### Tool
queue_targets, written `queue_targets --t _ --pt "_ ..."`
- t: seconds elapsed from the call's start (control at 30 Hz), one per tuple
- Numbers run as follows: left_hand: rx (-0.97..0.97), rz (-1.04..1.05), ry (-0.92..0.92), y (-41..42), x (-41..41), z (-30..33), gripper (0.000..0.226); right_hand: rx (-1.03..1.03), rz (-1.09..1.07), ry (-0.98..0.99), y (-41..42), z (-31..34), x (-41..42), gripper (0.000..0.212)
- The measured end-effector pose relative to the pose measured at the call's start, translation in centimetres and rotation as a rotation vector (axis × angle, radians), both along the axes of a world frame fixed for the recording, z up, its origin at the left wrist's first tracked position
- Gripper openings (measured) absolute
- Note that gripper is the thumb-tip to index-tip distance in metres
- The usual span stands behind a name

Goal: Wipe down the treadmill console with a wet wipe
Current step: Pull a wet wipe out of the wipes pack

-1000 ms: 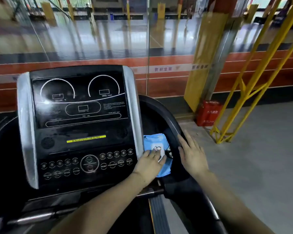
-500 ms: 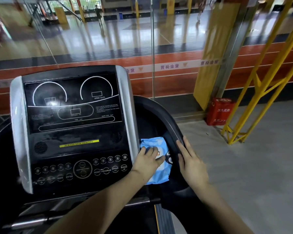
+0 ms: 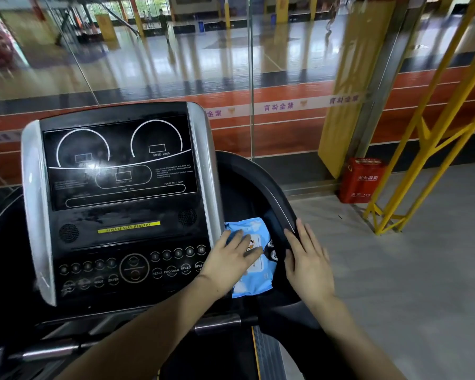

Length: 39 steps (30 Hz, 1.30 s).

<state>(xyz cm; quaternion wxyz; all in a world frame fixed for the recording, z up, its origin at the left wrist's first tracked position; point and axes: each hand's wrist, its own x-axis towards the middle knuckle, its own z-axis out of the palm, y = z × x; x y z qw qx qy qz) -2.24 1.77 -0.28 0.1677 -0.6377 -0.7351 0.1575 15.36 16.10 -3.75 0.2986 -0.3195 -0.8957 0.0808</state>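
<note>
So I'm at the pack point(image 3: 251, 256) right of the console point(image 3: 115, 204), left hand point(image 3: 231, 260) flat on it (no wipe out yet), right hand point(image 3: 309, 263) spread loose beside; next, peel its flap.

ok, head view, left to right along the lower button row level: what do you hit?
Console's left silver trim → console buttons → left hand → blue wipe pack → right hand → grey floor.

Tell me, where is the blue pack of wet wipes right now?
The wipes pack lies in the tray right of the console, under the left hand, with the right hand beside it.
</note>
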Motion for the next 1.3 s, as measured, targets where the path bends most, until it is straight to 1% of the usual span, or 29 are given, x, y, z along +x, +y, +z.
queue_targets --t 0.07,0.17,0.23,0.37,0.5,0.63,0.77,0.8,0.9,0.93,1.03,1.17,1.3 --pt "0.039 -0.022 0.032 -1.3 -0.2 0.2 0.083 0.045 0.039 0.099 -0.2 0.2 -0.1 0.043" --pt "0.085 -0.031 0.052 -2.7 0.0 0.9 0.071 0.038 0.178 0.206 -1.0 0.3 -1.5 0.031" --pt "0.084 -0.020 0.064 -3.5 0.1 1.0 0.067 -0.003 0.244 0.198 -1.4 -0.1 -3.0 0.026" --pt "0.047 0.012 0.085 -4.7 -0.2 0.3 0.068 -0.082 0.300 0.093 -1.7 -1.6 -5.6 0.011" --pt "0.044 0.036 0.057 -5.3 -0.3 0.0 0.067 -0.129 0.280 0.014 -1.6 -2.3 -6.9 0.015" --pt "0.063 0.043 0.039 -5.4 -0.2 -0.3 0.069 -0.184 0.249 -0.008 -1.5 -1.8 -7.6 0.028" --pt "0.086 0.048 0.019 -5.5 -0.2 -0.5 0.069 -0.211 0.232 0.012 -1.5 -1.9 -7.7 0.014" --pt "0.086 0.046 0.014 -5.4 -0.2 -0.6 0.069 -0.217 0.229 0.013 -1.5 -1.8 -7.7 0.013" --pt "0.079 0.054 0.006 -5.4 -0.3 -0.8 0.070 -0.221 0.231 0.003 -1.4 -1.4 -7.8 0.018" --pt "0.076 0.057 0.004 -5.4 -0.3 -0.8 0.070 -0.224 0.239 0.010 -1.4 -1.2 -7.8 0.014" --pt "0.074 0.056 -0.009 -5.4 -0.3 -0.5 0.070 -0.197 0.259 0.017 -1.5 -1.1 -7.6 0.008" --pt "0.074 0.045 0.001 -5.7 -0.6 -0.5 0.066 -0.121 0.326 -0.009 -1.6 -1.3 -5.9 0.013" --pt "0.039 0.054 0.013 -5.9 -0.4 -0.6 0.068 -0.008 0.351 -0.031 -2.2 -1.8 -3.6 0.017"
